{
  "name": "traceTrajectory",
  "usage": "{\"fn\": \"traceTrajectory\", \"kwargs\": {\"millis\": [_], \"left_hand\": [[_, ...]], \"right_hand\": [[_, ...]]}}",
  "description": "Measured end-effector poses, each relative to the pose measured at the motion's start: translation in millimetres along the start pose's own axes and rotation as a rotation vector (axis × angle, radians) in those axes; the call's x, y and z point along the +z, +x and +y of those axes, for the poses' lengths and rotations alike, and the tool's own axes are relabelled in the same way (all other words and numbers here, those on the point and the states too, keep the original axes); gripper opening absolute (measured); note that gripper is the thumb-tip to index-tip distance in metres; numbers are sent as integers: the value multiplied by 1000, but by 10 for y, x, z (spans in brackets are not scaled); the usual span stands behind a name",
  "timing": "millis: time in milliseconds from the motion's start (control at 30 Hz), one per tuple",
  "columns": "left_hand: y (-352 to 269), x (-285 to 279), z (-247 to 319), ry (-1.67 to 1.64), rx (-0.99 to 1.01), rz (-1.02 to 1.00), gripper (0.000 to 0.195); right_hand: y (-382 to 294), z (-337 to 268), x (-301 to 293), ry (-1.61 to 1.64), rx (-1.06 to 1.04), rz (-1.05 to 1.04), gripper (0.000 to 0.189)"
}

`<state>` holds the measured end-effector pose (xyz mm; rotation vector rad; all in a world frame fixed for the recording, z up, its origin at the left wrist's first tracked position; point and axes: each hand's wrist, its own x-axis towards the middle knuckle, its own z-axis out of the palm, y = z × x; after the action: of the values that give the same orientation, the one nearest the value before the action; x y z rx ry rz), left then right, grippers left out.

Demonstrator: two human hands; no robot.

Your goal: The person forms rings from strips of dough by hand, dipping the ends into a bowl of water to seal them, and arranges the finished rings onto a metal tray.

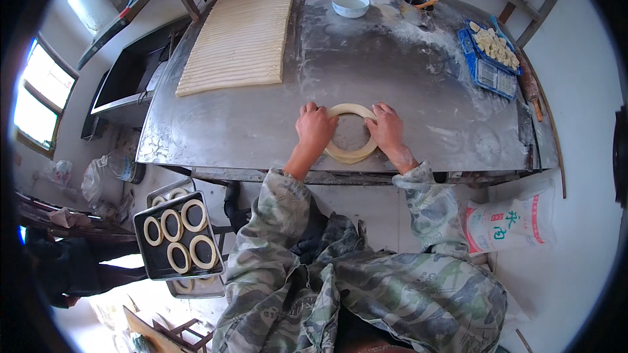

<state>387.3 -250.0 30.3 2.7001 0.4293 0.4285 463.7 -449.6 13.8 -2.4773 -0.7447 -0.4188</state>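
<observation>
A thick ring of pale dough [350, 156] rests near the front edge of a floured metal worktable [235, 130]. My left hand [315, 125] grips its left side, the thumb at the inner edge. On the opposite side my right hand [386, 127] holds the ring, fingers bent over the dough. The undersides of both hands' fingers are hidden. Farther back on the left lies a broad sheet of dough [240, 39] cut into many long parallel strips.
A white bowl [350, 6], a metal pot [414, 9] and a blue scale [490, 76] with dough pieces [494, 48] stand toward the back. A rolling pin [529, 81] lies at right. Stacked baking trays [162, 269] hold dough rings at lower left, near a person in dark clothing [73, 264].
</observation>
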Motion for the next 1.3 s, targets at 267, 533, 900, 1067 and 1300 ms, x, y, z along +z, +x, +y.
{"fn": "traceTrajectory", "kwargs": {"millis": [267,533,900,1067,1300], "left_hand": [[-579,-367,-206,-137,659,-17,32],[-538,-234,-375,-123,725,-41,31],[-292,96,70,125,-192,-6,32],[-377,73,20,-1130,-516,-7,26],[-1171,-775,-1078,-1957,-638,-148,25]], "right_hand": [[-557,-256,-506,135,-402,-146,38],[-545,-258,-586,160,-401,-254,39],[-255,49,54,96,-63,67,21],[-249,6,-28,1324,626,-215,34],[-329,-1365,89,1462,781,-554,39]]}}
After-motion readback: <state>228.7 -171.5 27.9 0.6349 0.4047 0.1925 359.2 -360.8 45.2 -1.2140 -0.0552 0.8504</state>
